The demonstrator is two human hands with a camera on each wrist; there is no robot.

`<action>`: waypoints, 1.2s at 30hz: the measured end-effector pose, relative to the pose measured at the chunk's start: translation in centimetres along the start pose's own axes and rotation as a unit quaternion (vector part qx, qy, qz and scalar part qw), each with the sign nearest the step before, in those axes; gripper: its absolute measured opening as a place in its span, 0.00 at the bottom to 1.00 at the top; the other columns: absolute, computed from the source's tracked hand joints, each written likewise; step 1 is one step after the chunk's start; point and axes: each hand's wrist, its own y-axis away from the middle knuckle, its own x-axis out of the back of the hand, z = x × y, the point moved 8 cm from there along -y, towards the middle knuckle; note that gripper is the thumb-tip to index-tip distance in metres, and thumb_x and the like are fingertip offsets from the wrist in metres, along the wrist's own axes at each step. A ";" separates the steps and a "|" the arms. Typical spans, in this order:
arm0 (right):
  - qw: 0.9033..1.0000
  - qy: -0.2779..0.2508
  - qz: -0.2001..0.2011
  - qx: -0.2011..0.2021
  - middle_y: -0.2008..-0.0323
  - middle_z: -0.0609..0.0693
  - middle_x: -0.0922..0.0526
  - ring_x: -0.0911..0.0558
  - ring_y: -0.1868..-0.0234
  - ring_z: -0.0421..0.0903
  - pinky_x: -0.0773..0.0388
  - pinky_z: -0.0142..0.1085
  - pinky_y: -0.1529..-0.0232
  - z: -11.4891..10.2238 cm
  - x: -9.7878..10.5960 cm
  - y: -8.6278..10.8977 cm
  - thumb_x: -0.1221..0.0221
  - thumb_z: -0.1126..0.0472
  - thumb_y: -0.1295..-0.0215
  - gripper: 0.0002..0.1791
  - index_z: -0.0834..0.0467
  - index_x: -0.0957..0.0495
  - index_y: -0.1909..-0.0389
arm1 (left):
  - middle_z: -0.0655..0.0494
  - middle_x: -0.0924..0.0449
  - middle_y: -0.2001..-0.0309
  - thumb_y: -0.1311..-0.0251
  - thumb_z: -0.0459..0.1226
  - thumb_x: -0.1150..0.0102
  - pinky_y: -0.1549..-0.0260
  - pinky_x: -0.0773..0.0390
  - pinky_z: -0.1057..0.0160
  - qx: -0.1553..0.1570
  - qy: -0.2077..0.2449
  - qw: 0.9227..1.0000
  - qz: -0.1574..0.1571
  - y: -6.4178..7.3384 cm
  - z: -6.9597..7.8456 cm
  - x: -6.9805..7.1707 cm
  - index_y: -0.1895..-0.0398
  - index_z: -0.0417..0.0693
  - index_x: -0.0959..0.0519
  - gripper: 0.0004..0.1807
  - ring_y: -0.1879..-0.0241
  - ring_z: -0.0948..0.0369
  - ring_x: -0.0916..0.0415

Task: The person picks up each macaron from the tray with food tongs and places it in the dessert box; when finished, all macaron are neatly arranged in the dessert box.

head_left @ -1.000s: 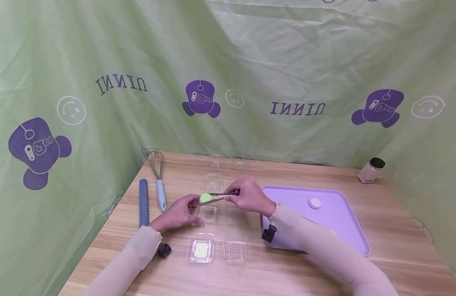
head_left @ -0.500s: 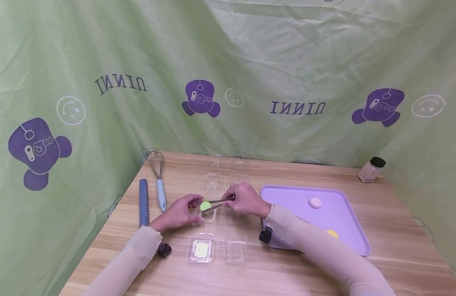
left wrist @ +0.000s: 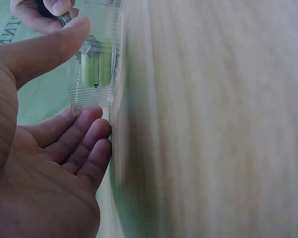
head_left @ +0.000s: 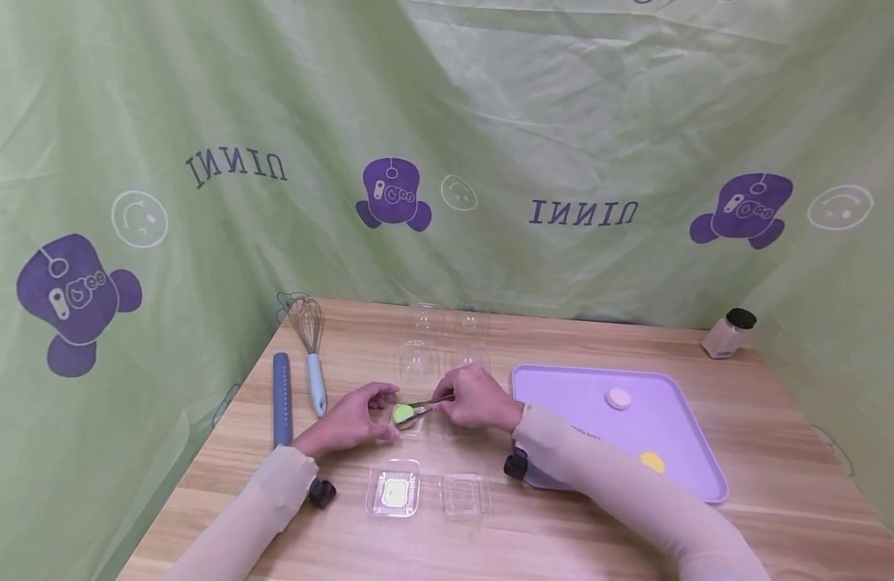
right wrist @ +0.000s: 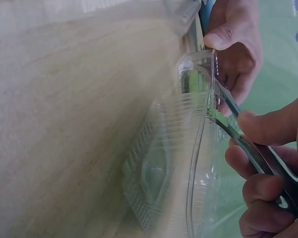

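Note:
My right hand (head_left: 478, 397) grips metal tongs (right wrist: 260, 158) with serrated tips. Between the tips is a green macaron (head_left: 403, 414), low inside a clear plastic box (left wrist: 84, 101). In the left wrist view the macaron (left wrist: 103, 69) stands on edge, its two shells and the filling line showing. My left hand (head_left: 353, 420) is beside that box, fingers relaxed with the tips at its near side, thumb apart from them. Nearer me, one clear box (head_left: 372, 507) has a pale green piece in it, and another clear box (head_left: 465, 494) stands to its right.
A purple tray (head_left: 563, 383) at right bears a pink macaron (head_left: 618, 399) and a yellow macaron (head_left: 652, 461). At left lie a whisk (head_left: 315, 371) and a blue bar (head_left: 281, 399). Behind the hands are clear domed lids (head_left: 416, 361). A jar (head_left: 726, 335) stands back right.
My right hand has lowered the tongs and the green macaron from above the box down into it, shifting slightly toward me. My left hand has stayed put.

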 end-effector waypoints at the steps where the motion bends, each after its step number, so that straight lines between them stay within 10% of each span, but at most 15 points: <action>1: 1.000 -0.002 -0.001 0.000 0.71 0.42 0.11 0.23 0.74 0.33 0.25 0.26 0.72 0.0 0.1 0.0 0.31 0.62 0.43 0.04 0.51 0.10 0.67 | 0.58 0.18 0.47 0.61 0.44 0.17 0.39 0.21 0.53 0.001 0.000 1.000 -0.001 0.0 0.0 0.0 0.35 0.47 0.26 0.45 0.48 0.59 0.23; 36: 1.000 -0.007 -0.021 0.015 0.68 0.45 0.10 0.28 0.82 0.33 0.30 0.27 0.84 0.1 0.2 0.1 0.29 0.57 0.42 0.09 0.53 0.11 0.60 | 0.57 0.18 0.45 0.61 0.43 0.17 0.39 0.21 0.52 0.005 0.016 1.000 -0.004 0.0 -0.1 0.0 0.33 0.46 0.27 0.46 0.47 0.58 0.24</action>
